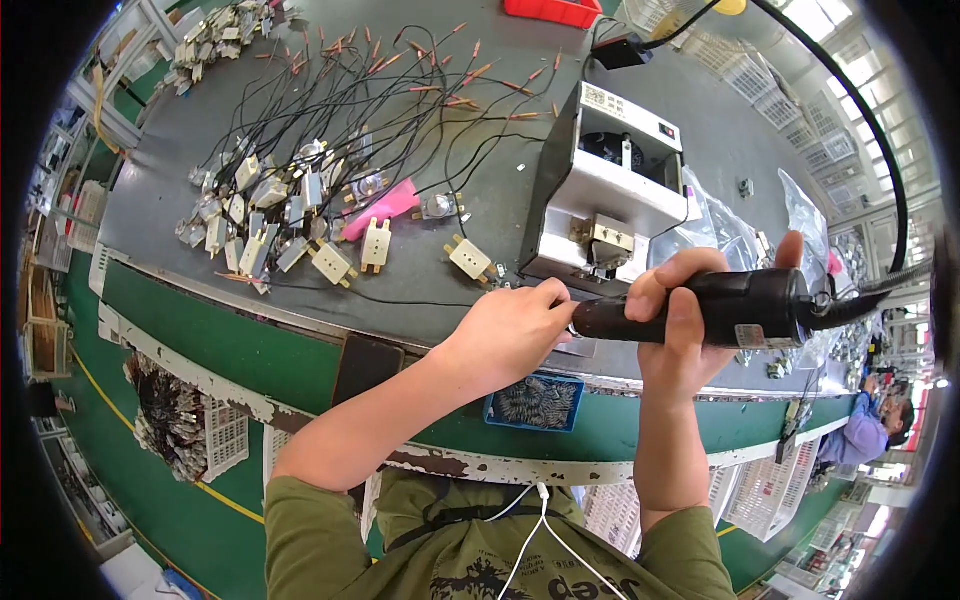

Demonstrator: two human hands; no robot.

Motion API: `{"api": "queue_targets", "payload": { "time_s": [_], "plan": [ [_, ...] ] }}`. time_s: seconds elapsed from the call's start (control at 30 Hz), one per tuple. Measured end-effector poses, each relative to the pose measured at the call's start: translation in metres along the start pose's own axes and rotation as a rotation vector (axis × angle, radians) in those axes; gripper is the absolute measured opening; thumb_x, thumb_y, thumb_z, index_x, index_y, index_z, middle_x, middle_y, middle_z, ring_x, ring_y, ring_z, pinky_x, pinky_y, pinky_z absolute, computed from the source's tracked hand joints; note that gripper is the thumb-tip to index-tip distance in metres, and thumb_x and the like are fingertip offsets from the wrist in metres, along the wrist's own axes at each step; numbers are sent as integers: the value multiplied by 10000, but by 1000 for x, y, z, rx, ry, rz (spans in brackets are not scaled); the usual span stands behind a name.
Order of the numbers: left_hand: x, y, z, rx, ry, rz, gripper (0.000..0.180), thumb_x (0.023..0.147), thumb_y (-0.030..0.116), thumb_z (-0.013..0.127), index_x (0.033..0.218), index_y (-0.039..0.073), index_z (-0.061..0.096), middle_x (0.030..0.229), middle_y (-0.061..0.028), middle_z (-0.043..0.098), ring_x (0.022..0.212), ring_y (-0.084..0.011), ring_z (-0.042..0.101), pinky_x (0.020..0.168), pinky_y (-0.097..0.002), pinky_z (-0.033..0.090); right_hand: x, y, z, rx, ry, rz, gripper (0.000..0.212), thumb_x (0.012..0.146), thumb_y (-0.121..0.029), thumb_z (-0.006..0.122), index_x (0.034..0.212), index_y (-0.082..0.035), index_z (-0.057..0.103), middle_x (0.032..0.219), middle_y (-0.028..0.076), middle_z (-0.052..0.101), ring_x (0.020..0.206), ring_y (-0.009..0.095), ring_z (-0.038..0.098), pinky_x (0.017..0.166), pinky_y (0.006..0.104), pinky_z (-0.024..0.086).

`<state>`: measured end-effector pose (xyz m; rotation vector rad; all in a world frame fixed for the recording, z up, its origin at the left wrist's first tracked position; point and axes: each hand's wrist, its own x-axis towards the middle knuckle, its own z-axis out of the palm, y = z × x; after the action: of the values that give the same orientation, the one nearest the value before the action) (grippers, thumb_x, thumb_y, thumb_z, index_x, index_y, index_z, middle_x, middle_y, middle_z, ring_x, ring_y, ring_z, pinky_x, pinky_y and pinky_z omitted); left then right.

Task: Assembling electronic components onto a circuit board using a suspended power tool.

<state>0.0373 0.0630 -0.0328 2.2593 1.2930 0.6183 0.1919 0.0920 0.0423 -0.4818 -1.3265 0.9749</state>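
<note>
My right hand (680, 355) is wrapped round a black electric screwdriver (755, 300), which lies nearly level with its tip toward the left and its cable off to the right. At that tip, my left hand (508, 332) is closed, fingertips pinched together; what they hold is hidden by the fingers. Just beyond the hands stands a metal screw-feeding machine (640, 185) with an open top. Left of it, a cream-coloured rectangular part (468, 258) with brass tabs lies on the grey table (440, 315). A thin black wire runs along the table toward my left hand.
A heap of wired lamp-holder-like parts (270, 200) spreads over the left of the table, black leads fanning away, with a pink piece (385, 210) among them. A blue tray (535, 402) of small metal pieces sits below the near edge. Clear plastic bags (720, 235) lie right; another person (870, 430) sits far right.
</note>
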Motion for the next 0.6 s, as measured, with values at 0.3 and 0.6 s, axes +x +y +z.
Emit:
{"api": "queue_targets", "payload": {
  "time_s": [0.3, 0.6],
  "plan": [
    [-4, -3, 3, -40, 46, 13, 272, 906, 247, 701, 1014, 14, 609, 1121, -87, 596, 884, -316, 667, 762, -420, 552, -2, 0, 2, 38, -46, -15, 1125, 877, 18, 672, 1581, -258, -161, 904, 139, 634, 628, 163, 613, 591, 297, 547],
    [-1, -8, -2, -80, 35, 21, 269, 886, 240, 713, 1055, 52, 623, 1065, -84, 596, 939, -300, 657, 766, -415, 553, 14, 9, -4, 96, -221, 11, 1039, 909, -128, 735, 1612, -286, -13, 859, 115, 580, 562, 169, 553, 535, 308, 502]
  ]
}}
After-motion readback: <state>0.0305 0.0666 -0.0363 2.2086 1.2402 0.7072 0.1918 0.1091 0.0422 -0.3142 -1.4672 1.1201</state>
